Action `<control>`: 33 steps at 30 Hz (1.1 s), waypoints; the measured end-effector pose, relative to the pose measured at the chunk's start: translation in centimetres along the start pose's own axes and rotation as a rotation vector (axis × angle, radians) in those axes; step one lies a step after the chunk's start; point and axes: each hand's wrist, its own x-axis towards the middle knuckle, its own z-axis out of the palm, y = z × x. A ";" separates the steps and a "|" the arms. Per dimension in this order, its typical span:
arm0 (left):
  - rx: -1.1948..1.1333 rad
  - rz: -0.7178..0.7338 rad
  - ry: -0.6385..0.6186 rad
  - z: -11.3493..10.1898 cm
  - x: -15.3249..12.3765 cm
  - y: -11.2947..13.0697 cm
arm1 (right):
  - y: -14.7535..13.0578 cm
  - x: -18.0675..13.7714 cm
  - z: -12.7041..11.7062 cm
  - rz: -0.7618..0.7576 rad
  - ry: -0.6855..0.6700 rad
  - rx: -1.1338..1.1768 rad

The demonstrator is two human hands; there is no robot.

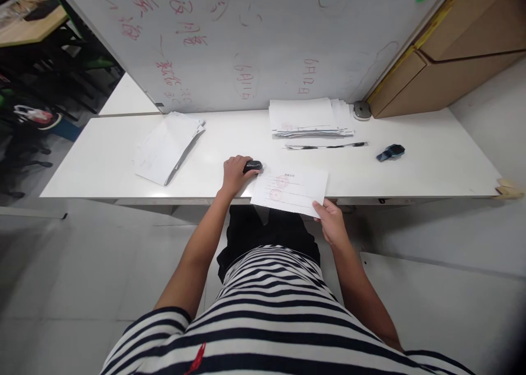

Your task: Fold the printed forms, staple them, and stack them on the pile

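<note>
My left hand point(235, 175) is closed around what looks like a small black stapler point(252, 166), its pale end at the upper left corner of a white sheet of paper point(302, 186). Printed lines and red round stamps cover part of the sheet, which sticks out past the front edge of the desk. My right hand point(331, 220) pinches the paper at its lower right corner, thumb on top. Whether there is more than one sheet cannot be made out.
On the white desk point(230, 128), a paper stack point(168, 145) lies left and another point(304, 114) at the back. A black-and-white strip point(326, 146), a dark blue object point(390, 152) and a grey device point(362, 110) lie right. A whiteboard point(263, 40) and cardboard boxes point(452, 79) stand behind.
</note>
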 end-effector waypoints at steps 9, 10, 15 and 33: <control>-0.063 -0.015 -0.002 -0.5 -0.2 0.6 | -0.6 0.5 2.4 0.022 -0.138 -0.011; -0.060 -0.003 -0.003 -0.6 -0.2 0.7 | -0.6 0.5 2.6 0.021 -0.143 -0.007; -0.090 0.038 0.024 -0.5 -0.2 0.6 | -0.4 0.3 2.9 0.018 -0.131 -0.008; -0.115 0.007 0.062 0.1 -0.2 0.7 | 0.4 -0.1 3.0 -0.004 -0.121 -0.019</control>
